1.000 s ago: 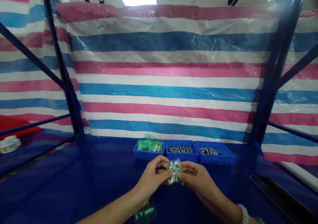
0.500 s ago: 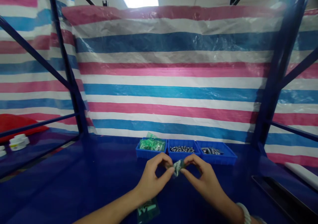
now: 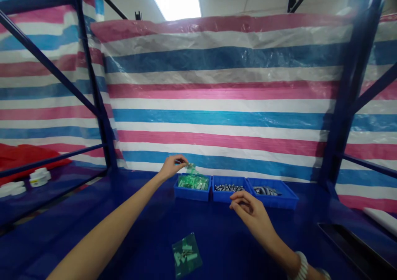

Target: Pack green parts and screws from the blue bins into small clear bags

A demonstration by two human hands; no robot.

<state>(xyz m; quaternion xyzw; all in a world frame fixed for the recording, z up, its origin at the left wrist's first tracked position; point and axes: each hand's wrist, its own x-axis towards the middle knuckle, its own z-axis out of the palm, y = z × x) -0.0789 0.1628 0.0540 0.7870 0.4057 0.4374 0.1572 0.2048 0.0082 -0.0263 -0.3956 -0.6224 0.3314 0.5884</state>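
My left hand (image 3: 175,166) reaches to the back of the left blue bin (image 3: 192,195), thumb and fingertips pinched on a small green-tinted plastic bag (image 3: 191,169). That bin is heaped with green plastic bags (image 3: 192,182). My right hand (image 3: 249,207) hovers in front of the middle and right bins, fingers loosely curled, with nothing visible in them. On the table nearer me lies a clear greenish bag (image 3: 186,256) with white plastic pieces and small metal parts inside.
The middle bin (image 3: 221,195) holds many small metal parts; the right bin (image 3: 288,198) holds grey pieces. A dark flat object (image 3: 350,247) lies at right. White round containers (image 3: 39,177) and red cloth (image 3: 27,158) sit at left beyond the blue frame bars (image 3: 104,135).
Both hands were together around a small bag with white pieces. They have separated: my left hand moved forward and left to the green bags, while my right hand stayed near its place.
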